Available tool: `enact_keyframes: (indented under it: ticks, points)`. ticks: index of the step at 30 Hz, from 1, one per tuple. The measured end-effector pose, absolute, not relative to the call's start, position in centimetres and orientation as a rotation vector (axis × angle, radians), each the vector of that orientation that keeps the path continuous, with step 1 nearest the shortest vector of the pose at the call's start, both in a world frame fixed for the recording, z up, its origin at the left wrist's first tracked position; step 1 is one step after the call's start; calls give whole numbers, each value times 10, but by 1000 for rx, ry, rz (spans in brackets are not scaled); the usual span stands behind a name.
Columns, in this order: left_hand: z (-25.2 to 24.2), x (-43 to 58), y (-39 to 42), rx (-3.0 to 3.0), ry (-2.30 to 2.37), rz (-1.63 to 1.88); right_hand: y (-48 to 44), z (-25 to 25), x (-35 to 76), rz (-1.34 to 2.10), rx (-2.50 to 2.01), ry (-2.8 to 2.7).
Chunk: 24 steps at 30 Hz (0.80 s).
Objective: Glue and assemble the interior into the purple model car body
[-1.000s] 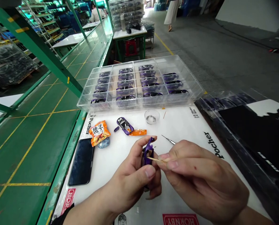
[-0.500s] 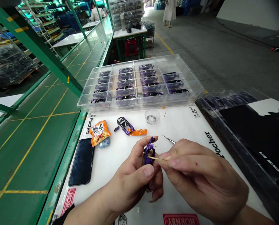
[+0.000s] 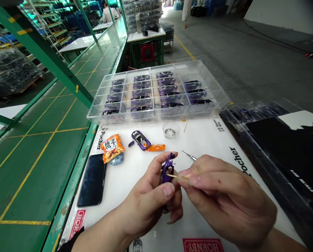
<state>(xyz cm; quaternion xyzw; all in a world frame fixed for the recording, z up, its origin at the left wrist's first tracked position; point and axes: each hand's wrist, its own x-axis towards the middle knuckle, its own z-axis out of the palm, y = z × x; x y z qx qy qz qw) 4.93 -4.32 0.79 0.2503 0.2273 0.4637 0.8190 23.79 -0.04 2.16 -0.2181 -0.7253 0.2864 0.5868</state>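
Note:
Held upright between the fingers and thumb of my left hand [image 3: 151, 196] is a purple model car body [image 3: 168, 171], partly hidden by the fingers. My right hand [image 3: 224, 196] pinches a wooden toothpick [image 3: 173, 175], and its tip touches or sits just at the purple part. Past the hands lies another purple and black model car body [image 3: 140, 139], with an orange strip [image 3: 156, 147] under its end and a small purple piece [image 3: 131, 144] beside it. A thin pointed metal tool [image 3: 189, 155] rests beyond my right fingers. A clear cup [image 3: 171, 130] holds tiny parts.
A clear compartment tray [image 3: 156, 117] with several purple car bodies spans the back of the table. On the left are a phone [image 3: 92, 180] and an orange snack packet [image 3: 112, 148]. A green conveyor [image 3: 40, 168] runs alongside. Black packaging [image 3: 290, 150] lies at right.
Both hands keep nearly the same pose, with the toothpick still at the purple car body. In the background, a walking person has moved slightly left.

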Motion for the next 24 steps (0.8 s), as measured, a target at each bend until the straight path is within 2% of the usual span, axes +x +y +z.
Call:
enact_keyframes:
  ticks: [24]
  points:
    - [3, 52, -42, 521, 487, 1035, 0, 14, 236, 708, -594, -1630]
